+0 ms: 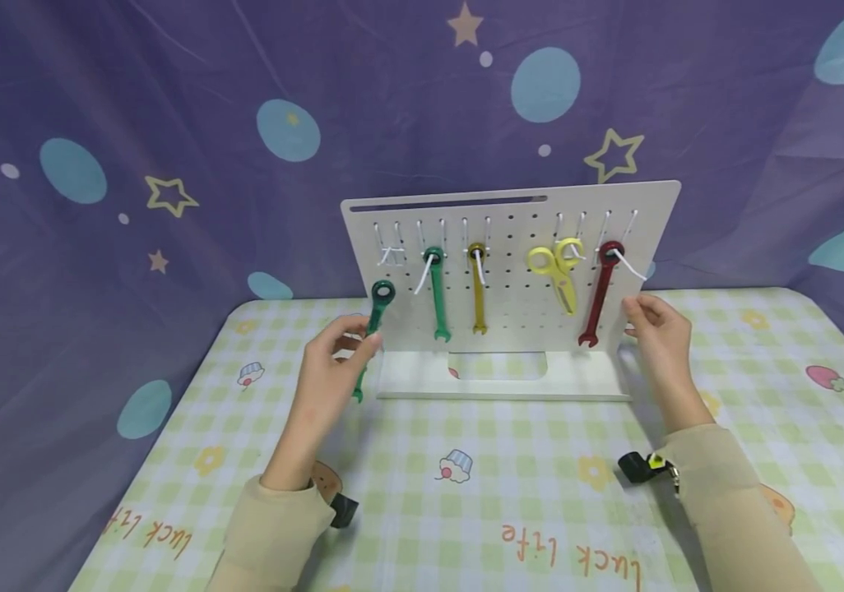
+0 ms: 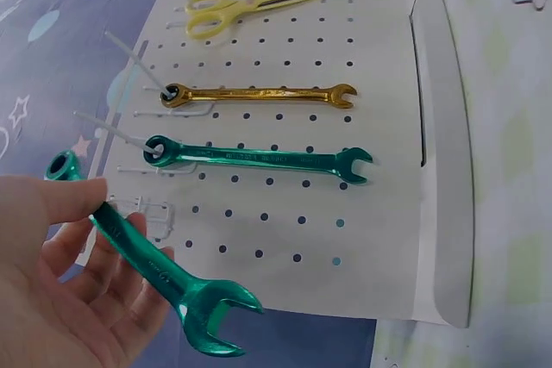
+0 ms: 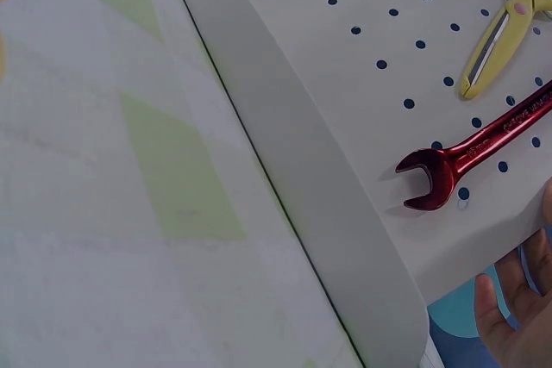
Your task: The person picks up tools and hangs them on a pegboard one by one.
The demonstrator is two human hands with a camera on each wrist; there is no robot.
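Observation:
My left hand (image 1: 327, 370) pinches a green ratchet wrench (image 2: 151, 265) between thumb and fingers, beside the left edge of a white pegboard (image 1: 507, 316). The wrench's ring end points up and its open jaw down. Close to it is a bare white hook (image 1: 391, 256) at the board's left. My right hand (image 1: 665, 349) grips the board's right edge, thumb at the front and fingers behind. Along the board hang another green wrench (image 1: 438, 296), a gold wrench (image 1: 479, 292), yellow scissors (image 1: 561, 275) and a red wrench (image 1: 600, 296).
The pegboard stands on a white base (image 1: 503, 390) with a cutout, on a green-checked tablecloth (image 1: 540, 460). White hooks jut forward from the board. A purple patterned curtain (image 1: 407, 99) hangs behind the table.

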